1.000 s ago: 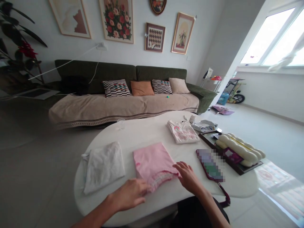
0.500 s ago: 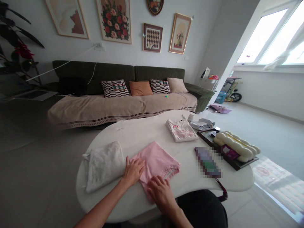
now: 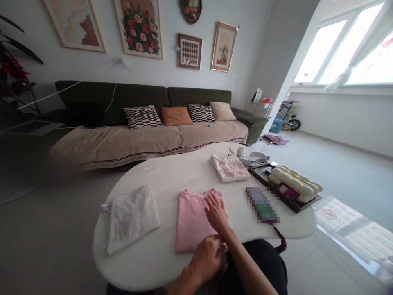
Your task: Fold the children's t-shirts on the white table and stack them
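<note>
A folded pink T-shirt [image 3: 192,221] lies flat on the white table, its ribbed collar facing the sofa. My right hand [image 3: 216,213] rests open on its right side, fingers stretched toward the collar. Close below, my left hand [image 3: 207,256] is closed at the shirt's near right corner, beside my right wrist; its curled fingers hide what they hold, if anything. To the left lies a folded light grey garment [image 3: 132,219]. Farther back is a folded white shirt [image 3: 230,168] with a rainbow print.
The white table [image 3: 166,176] has a rounded edge. On its right lie a phone [image 3: 262,205] with a dark strap, a dark tray [image 3: 294,205] bearing a cream puffy case [image 3: 294,182], and a crumpled plastic bag [image 3: 256,158]. A sofa [image 3: 147,143] stands behind.
The pink shirt has been turned so its collar points away from me. My right hand has moved forward onto it; my left hand has come right and toward me, and has closed.
</note>
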A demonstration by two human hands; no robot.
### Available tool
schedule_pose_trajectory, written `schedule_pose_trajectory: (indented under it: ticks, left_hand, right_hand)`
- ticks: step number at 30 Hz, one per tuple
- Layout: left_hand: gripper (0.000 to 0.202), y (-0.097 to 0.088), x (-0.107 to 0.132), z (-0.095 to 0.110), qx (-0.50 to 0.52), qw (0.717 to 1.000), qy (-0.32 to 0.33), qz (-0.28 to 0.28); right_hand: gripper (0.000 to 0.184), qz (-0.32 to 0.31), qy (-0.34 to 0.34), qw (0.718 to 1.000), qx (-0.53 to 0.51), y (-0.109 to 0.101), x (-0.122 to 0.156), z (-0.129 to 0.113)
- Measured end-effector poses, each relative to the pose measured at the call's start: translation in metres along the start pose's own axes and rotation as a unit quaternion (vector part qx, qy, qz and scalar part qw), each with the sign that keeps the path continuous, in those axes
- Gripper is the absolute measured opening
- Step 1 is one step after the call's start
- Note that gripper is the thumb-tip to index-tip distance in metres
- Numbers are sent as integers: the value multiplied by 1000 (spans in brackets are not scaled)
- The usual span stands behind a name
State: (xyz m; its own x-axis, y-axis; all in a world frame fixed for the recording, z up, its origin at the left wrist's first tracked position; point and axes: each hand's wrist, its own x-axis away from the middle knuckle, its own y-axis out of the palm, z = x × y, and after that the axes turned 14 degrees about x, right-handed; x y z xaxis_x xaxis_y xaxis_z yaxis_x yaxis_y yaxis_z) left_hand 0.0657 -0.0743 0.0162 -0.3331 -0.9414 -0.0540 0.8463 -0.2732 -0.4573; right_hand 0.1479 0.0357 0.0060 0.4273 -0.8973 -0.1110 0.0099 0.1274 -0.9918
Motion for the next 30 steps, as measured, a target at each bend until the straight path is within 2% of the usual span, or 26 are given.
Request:
schedule_pose_trajectory:
  ticks: [3,4,6,9,12,13,15,17,19,22,24,26,28,30]
  left_hand:
    - [38,-39,-4,-30,-124,984,-22,126]
    - [39,-49,-4,-42,-168,974,-43,144]
    - [47,-60,-2,-65,-231,959,-86,142]
    - [50,-60,2,-83,-259,952,-115,119]
    - [47,-59,12,-90,-225,963,-91,114]
    - [46,-60,17,-93,-206,967,-79,127]
    - [44,-63,28,-99,-168,964,-73,191]
    - [42,-64,36,-106,-136,948,-87,274]
    - [40,-62,39,-108,-108,938,-97,314]
    - [40,-58,35,-104,-59,938,-129,316]
    - [43,-59,30,-99,5,935,-184,304]
    - [46,-60,27,-93,103,928,-233,271]
    - [45,-60,26,-86,209,917,-253,226]
    - [43,-59,25,-75,286,904,-258,185]
  right_hand:
    - [48,-3,21,1000,-2,14,19,-2]
    - [49,-16,31,999,-4,19,25,-2]
    - [51,-49,50,997,-10,28,33,-3]
    - [52,-67,46,996,-34,33,38,1]
    - [52,-30,54,995,-73,30,46,14]
    - [51,-10,81,993,-84,29,51,20]
    - [47,16,169,981,-93,27,62,29]
    - [40,3,245,966,-85,25,72,31]
    - [31,-26,279,957,-75,23,77,27]
    - [20,-58,293,949,-103,20,73,22]
    - [15,-67,286,945,-146,19,67,25]
    - [11,-56,259,948,-173,19,62,33]
    - [12,-47,239,949,-201,21,59,44]
    - [16,-67,233,937,-251,23,58,56]
